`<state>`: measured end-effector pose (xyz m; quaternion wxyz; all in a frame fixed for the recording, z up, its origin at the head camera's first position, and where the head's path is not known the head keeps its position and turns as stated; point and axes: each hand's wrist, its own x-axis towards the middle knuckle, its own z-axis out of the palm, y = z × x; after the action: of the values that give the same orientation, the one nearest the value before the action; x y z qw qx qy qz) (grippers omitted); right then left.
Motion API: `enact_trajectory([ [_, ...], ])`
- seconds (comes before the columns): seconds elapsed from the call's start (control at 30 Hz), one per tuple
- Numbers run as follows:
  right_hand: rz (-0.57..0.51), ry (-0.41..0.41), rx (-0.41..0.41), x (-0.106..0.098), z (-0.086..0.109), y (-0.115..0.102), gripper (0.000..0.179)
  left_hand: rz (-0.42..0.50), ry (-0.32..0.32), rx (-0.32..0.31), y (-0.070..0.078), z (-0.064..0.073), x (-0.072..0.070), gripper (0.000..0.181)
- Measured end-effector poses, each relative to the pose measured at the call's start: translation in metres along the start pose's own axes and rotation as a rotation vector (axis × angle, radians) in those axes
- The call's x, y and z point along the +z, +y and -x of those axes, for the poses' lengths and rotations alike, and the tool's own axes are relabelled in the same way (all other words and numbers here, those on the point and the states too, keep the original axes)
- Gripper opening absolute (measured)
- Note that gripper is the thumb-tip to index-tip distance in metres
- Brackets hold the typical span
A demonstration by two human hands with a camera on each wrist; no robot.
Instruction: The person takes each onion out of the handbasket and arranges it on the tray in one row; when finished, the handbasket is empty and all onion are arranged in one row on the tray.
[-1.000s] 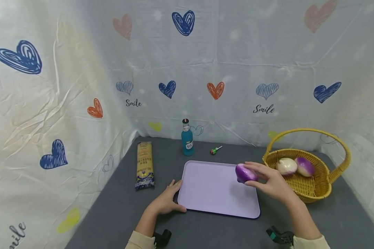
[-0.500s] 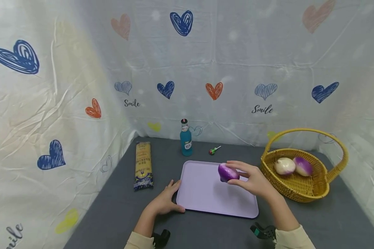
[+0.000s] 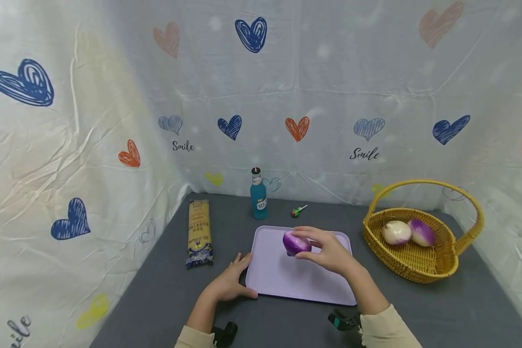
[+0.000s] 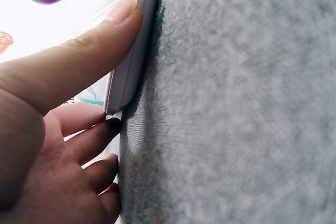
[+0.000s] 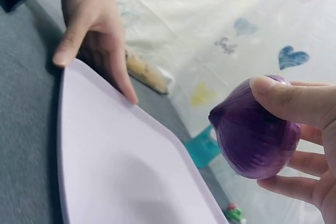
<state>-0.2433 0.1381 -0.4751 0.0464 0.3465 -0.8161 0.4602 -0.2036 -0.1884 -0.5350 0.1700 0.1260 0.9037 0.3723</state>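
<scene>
A purple onion (image 3: 294,244) is pinched between the thumb and fingers of my right hand (image 3: 330,252), held above the lilac tray (image 3: 282,280). In the right wrist view the onion (image 5: 254,132) has its pointed tip turned away from the palm. My left hand (image 3: 228,284) rests at the tray's near left corner, thumb along the front edge and fingers spread along the left side. The left wrist view shows the thumb (image 4: 105,40) against the tray's side wall (image 4: 134,61), with the other fingers by its corner.
On the right stands a yellow wicker basket (image 3: 417,278) with two white-and-purple vegetables (image 3: 397,232) in it. A blue bottle (image 3: 258,198) and a lollipop (image 3: 297,211) are behind the tray. A pasta packet (image 3: 199,232) lies to the left. Heart-printed cloth hangs around the grey table.
My right hand has carried the onion leftward, from the tray's right side to over its middle. My left hand has stayed at the tray corner.
</scene>
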Motion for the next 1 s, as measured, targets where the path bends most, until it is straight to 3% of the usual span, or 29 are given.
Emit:
enact_trajectory([
  [0.67,-0.016,-0.08,0.027,0.061,-0.034,0.007,0.055,0.006,-0.002,-0.012,0.0,0.002,-0.001,0.111],
  [1.0,0.045,-0.083,0.037,0.075,-0.041,0.017,0.054,0.007,0.0,-0.021,-0.001,0.001,0.001,0.111],
])
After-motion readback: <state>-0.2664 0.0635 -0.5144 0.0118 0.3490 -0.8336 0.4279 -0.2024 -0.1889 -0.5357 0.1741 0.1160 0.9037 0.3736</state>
